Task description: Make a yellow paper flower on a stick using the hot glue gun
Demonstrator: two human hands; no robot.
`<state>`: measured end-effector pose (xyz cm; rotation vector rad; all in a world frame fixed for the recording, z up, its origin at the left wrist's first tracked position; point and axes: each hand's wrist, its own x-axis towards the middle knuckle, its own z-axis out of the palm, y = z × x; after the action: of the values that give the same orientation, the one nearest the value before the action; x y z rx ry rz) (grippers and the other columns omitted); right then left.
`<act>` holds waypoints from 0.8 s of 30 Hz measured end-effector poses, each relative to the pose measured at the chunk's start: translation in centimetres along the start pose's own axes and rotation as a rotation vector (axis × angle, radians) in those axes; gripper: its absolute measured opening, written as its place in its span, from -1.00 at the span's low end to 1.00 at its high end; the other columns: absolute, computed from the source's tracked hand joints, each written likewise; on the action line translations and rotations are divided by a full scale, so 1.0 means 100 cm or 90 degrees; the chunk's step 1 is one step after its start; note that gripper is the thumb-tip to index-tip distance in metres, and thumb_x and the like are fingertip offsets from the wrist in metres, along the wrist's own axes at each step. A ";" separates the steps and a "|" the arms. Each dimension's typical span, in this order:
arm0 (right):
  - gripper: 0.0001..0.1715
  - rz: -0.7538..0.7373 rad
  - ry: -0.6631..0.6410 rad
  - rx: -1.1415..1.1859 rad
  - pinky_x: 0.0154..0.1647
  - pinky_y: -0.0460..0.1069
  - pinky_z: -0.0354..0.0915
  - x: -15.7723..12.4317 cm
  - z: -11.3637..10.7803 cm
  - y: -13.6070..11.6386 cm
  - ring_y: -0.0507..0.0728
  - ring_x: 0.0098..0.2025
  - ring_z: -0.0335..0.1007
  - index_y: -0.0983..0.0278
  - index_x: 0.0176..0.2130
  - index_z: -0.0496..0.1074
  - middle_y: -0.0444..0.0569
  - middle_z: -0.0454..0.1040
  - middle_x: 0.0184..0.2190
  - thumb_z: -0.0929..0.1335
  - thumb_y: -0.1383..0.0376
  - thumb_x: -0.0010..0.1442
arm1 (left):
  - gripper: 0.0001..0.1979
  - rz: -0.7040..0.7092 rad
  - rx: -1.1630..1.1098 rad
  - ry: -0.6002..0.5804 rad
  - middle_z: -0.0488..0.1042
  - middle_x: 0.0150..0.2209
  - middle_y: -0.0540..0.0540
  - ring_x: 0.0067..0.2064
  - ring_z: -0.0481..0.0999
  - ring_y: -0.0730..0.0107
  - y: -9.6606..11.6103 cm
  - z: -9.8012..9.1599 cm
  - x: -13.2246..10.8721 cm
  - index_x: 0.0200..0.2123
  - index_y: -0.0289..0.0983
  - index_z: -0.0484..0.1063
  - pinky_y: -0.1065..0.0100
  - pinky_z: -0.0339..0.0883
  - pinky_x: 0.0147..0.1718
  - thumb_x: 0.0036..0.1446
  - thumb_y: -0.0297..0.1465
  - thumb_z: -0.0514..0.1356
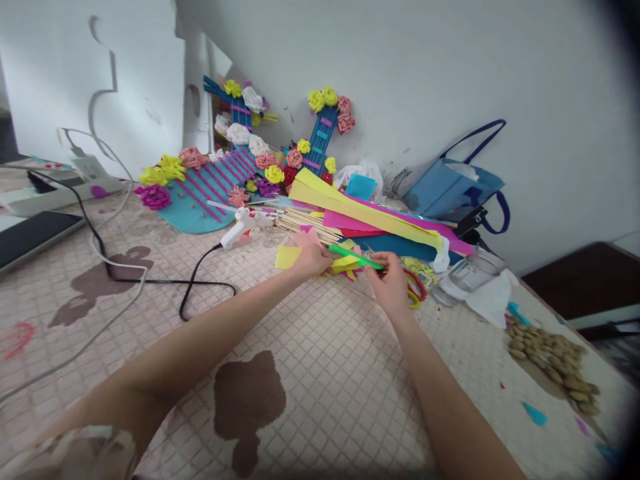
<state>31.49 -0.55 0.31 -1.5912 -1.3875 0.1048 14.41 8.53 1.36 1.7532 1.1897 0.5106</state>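
My left hand (311,259) rests with fingers closed on a yellow paper piece (287,257) lying on the table. My right hand (390,279) is pinched round the end of a green strip (355,257) that reaches across to the left hand. Both hands sit at the near edge of a heap of coloured paper sheets (370,217), yellow, pink and blue. A bundle of thin wooden sticks (305,223) lies just behind the left hand. A white glue gun (240,227) with a black cord (200,277) lies to the left of the sticks.
Blue boards decorated with paper flowers (215,180) lean at the wall behind. A blue bag (453,190) stands at right, with a clear plastic cup (473,270) and white paper. Peanuts (550,357) lie at far right. A power strip (60,190) and dark tablet (30,237) are at left.
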 end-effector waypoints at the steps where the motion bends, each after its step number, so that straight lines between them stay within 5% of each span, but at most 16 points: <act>1: -0.71 0.014 0.035 0.013 -0.28 0.04 0.31 0.001 -0.003 -0.002 0.16 -0.22 0.37 0.25 -0.19 0.30 0.02 0.42 -0.24 0.34 0.25 0.04 | -0.82 -0.001 0.012 0.006 0.52 -0.55 -0.08 -0.58 0.41 0.50 0.000 0.000 0.001 -0.49 -0.37 0.50 0.54 0.22 -0.63 0.02 -0.37 0.18; 6: -0.76 -0.004 0.104 0.006 -0.32 0.01 0.28 -0.004 -0.002 -0.011 0.12 -0.31 0.33 0.24 -0.22 0.24 -0.02 0.37 -0.30 0.32 0.24 0.07 | -0.77 0.007 0.067 0.024 0.51 -0.55 -0.13 -0.57 0.44 0.45 0.000 0.003 0.002 -0.49 -0.39 0.51 0.51 0.25 -0.61 0.04 -0.35 0.16; 12: -0.83 -0.125 -0.064 -0.211 -0.21 0.11 0.23 -0.022 0.017 -0.005 0.21 -0.25 0.25 0.22 -0.31 0.22 -0.03 0.33 -0.36 0.30 0.33 0.01 | -0.77 0.046 0.155 0.025 0.53 -0.53 -0.13 -0.55 0.47 0.44 0.006 0.003 -0.004 -0.50 -0.38 0.49 0.51 0.29 -0.57 0.08 -0.41 0.09; 18: -0.86 -0.160 -0.080 -0.259 -0.20 0.16 0.23 -0.021 0.014 -0.007 0.25 -0.23 0.24 0.23 -0.32 0.23 0.00 0.33 -0.36 0.30 0.27 0.07 | -0.86 0.117 0.311 0.105 0.51 -0.52 -0.11 -0.44 0.51 0.35 0.013 -0.040 -0.025 -0.45 -0.35 0.46 0.44 0.31 -0.44 0.05 -0.45 0.11; 24: -0.95 -0.218 -0.029 -0.136 -0.11 0.15 0.24 -0.026 0.018 -0.035 0.22 -0.16 0.25 0.23 -0.31 0.27 0.00 0.34 -0.32 0.28 0.33 0.14 | -0.82 0.243 0.459 0.122 0.52 -0.24 -0.13 -0.19 0.49 0.24 -0.019 -0.077 -0.053 -0.28 -0.31 0.44 0.32 0.31 -0.23 0.00 -0.50 0.14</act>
<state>26.98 -1.97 0.51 -1.5032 -1.7335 -0.2191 5.42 7.61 4.30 2.6274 1.2669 0.5134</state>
